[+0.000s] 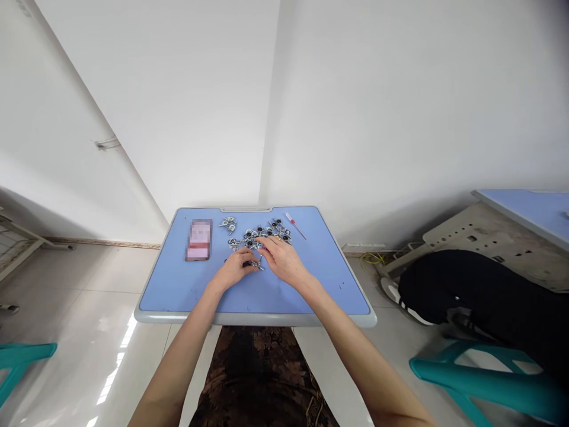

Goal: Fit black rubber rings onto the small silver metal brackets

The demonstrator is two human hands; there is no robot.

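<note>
Over the middle of the blue tabletop (pixel 178 290), my left hand (pixel 234 268) has its fingers closed on a small metal part (pixel 254 264). Close beside it on the right, my right hand (pixel 281 256) is bent over the same spot, its fingertips near the part; whether they pinch anything is too small to tell. Just beyond both hands lies a pile of small metal parts with black round pieces (pixel 269 232), partly covered by my right hand. A smaller group of metal parts (pixel 229 225) lies behind my left hand.
A phone (pixel 198 240) lies at the table's left. A screwdriver with a red and clear handle (pixel 290 219) is at the back right. At the right are a person's dark-clothed leg (pixel 466 290), a teal stool (pixel 480 379) and another blue table (pixel 533 207). A white wall stands behind.
</note>
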